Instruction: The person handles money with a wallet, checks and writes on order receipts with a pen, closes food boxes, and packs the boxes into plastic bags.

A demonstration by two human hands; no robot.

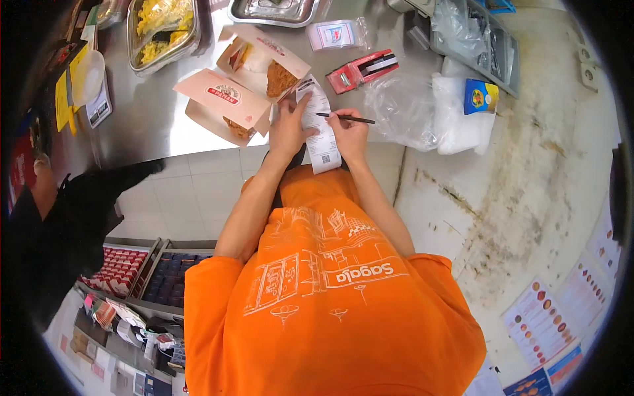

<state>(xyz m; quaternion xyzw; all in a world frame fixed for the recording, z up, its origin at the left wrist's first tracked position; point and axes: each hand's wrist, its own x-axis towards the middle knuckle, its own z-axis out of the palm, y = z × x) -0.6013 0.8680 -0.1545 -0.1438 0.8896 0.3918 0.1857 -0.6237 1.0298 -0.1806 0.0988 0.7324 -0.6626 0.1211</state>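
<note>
A long printed receipt (319, 142) lies at the counter's front edge, its lower end with a square code hanging over. My left hand (286, 129) rests on its left side, thumb and index finger apart, pressing the paper down. In my right hand (351, 137) is a black pen (355, 119), its tip over the receipt. Left of the paper stand two printed cardboard food boxes: the nearer box (221, 99) has its lid up with a brown fried piece partly showing, and the farther box (243, 74) holds a larger fried piece (280, 78) and a wrapped item.
A red tape dispenser (362, 70), a small plastic-wrapped pack (335, 34) and clear plastic bags (401, 109) lie to the right. Behind are a metal tray (274, 16) and a container of yellow food (162, 36). Another person's dark sleeve (86, 204) reaches in at left.
</note>
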